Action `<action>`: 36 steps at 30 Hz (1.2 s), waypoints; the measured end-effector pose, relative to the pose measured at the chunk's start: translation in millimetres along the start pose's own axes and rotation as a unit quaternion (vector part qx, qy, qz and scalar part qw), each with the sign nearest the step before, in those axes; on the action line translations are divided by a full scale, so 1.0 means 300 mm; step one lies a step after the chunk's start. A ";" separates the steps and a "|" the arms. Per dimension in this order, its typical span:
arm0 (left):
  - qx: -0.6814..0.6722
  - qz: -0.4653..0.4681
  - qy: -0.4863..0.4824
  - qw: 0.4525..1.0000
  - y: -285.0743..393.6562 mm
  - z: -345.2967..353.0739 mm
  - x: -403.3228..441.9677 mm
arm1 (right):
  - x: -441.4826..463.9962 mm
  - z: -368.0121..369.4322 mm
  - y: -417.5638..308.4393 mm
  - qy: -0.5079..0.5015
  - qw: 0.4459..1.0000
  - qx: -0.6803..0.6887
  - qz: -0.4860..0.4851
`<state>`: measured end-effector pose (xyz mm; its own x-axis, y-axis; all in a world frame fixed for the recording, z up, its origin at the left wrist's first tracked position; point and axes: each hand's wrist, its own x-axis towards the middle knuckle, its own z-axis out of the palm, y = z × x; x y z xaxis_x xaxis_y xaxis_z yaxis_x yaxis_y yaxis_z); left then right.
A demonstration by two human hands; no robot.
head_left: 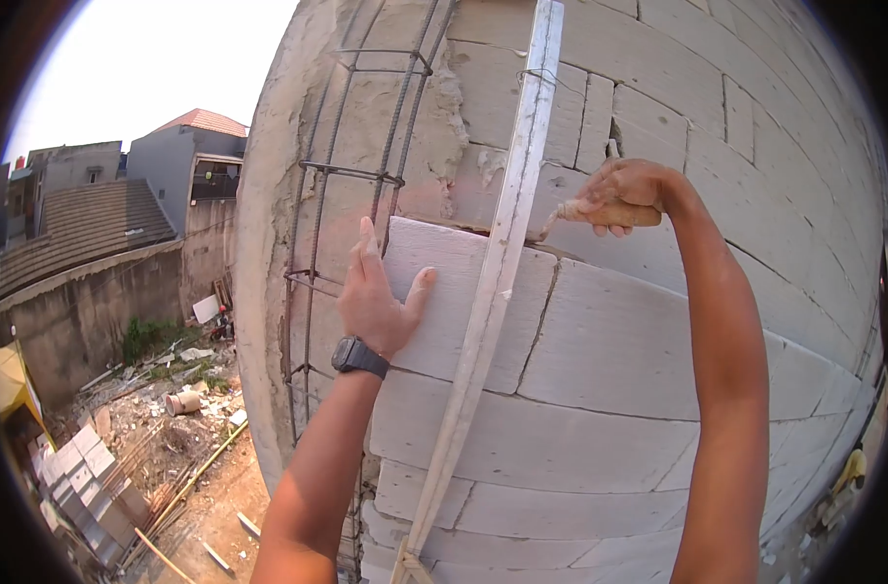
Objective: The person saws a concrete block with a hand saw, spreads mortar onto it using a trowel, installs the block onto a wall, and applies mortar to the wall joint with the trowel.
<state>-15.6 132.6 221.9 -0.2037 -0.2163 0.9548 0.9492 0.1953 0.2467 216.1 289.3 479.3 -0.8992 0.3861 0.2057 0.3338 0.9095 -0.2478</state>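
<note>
My left hand (379, 304), with a dark watch (358, 356) on its wrist, lies open against the left end of a white lightweight block (439, 268). Its fingers point up and the thumb rests on the block's face. My right hand (621, 190) is closed around the wooden handle of a trowel (631, 215). The trowel's bent neck reaches left to the block's top edge; most of the blade is hidden behind a long metal bar (515, 200). This bar stands slightly tilted across the front of the wall.
Steel reinforcement bars (393, 127) rise left of the blocks. The block wall (610, 341) spreads right, with mortar joints and a gap near my right hand. Wire (541, 75) wraps the metal bar's upper part. Far below left lie rubble (176, 428) and stacked blocks (84, 467).
</note>
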 end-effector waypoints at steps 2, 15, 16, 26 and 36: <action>0.004 -0.004 -0.003 1.000 0.003 -0.001 0.001 | -0.012 -0.010 0.044 -0.005 1.000 0.017 0.007; 0.025 0.006 -0.006 1.000 0.006 0.004 -0.005 | -0.179 -0.066 0.160 0.032 0.998 0.030 0.035; 0.025 0.002 -0.006 1.000 0.010 0.002 -0.004 | -0.194 -0.071 0.163 0.034 0.998 0.031 0.038; 0.018 -0.006 -0.007 1.000 0.013 0.002 -0.003 | -0.344 -0.127 0.281 0.046 0.995 0.046 0.074; 0.011 -0.015 -0.024 1.000 0.027 -0.012 -0.001 | -0.369 0.002 0.246 0.097 0.995 0.023 0.009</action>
<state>-6.9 130.9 223.0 -0.2449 -0.1756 0.9535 0.9367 0.2108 0.2795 340.0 313.6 437.6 -0.8209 0.4280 0.3780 0.3316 0.8962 -0.2946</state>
